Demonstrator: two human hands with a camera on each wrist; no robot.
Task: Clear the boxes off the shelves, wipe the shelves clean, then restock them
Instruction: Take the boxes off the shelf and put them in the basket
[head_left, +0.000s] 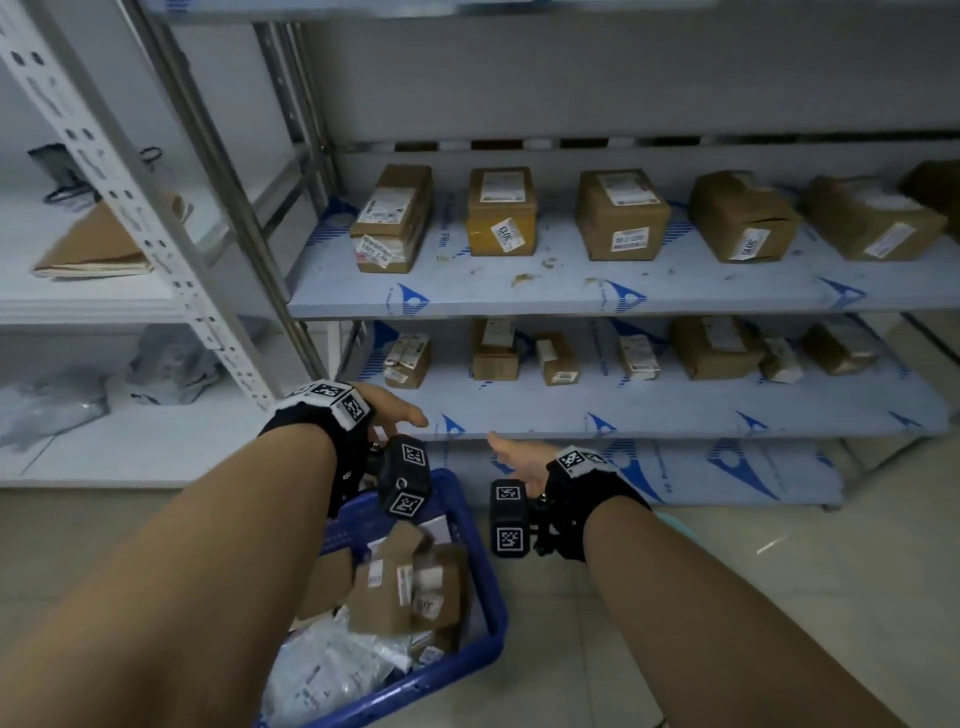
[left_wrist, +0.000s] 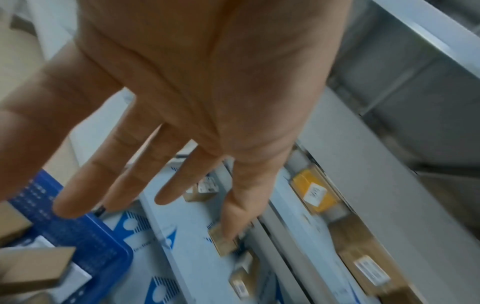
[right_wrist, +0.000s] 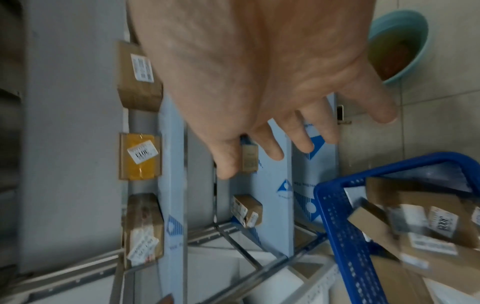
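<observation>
The yellow box (head_left: 502, 212) on the upper shelf (head_left: 571, 291) carries a white sticker that seems to read 3013, upside down. At its 3 o'clock, two boxes along, a crumpled brown box (head_left: 744, 217) has a sticker starting 30; the rest is blurred. Other labels are too small to read

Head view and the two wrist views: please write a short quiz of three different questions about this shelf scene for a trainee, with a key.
1. True or false: both hands are empty.
2. Which box stands second from the left on the upper shelf? A) yellow box B) white box C) black box
3. Fill in: the removed boxes lie in the blue ____.

Key:
1. True: the left hand and the right hand hold nothing, fingers straight.
2. A, the yellow box.
3. basket.
</observation>
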